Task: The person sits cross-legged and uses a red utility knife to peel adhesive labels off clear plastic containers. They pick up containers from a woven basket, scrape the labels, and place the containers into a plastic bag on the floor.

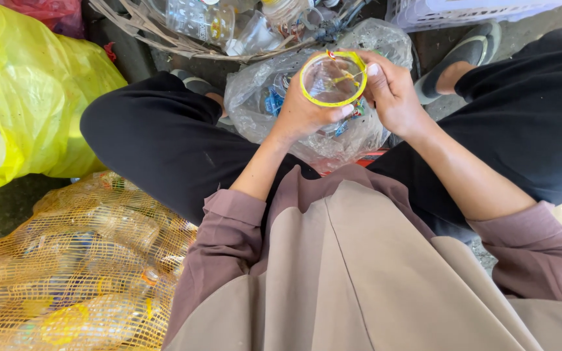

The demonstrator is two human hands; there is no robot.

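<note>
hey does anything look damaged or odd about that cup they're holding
The clear plastic cup, gripped by the left hand, has its yellow rim seal torn; the right hand pinches a loose strip. Otherwise nothing stands out.

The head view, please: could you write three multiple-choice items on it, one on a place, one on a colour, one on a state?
1. Where is the orange net sack?
A by the person's left knee
B on the lap
C hung overhead

2. What colour is the rim of the clear plastic cup?
A red
B yellow
C blue

3. How is the cup held?
A left hand and right hand together
B one hand
C lying loose

Key: 1 A, it lies low at the left; 2 B, a yellow ring; 3 A, both hands grip it.
</note>
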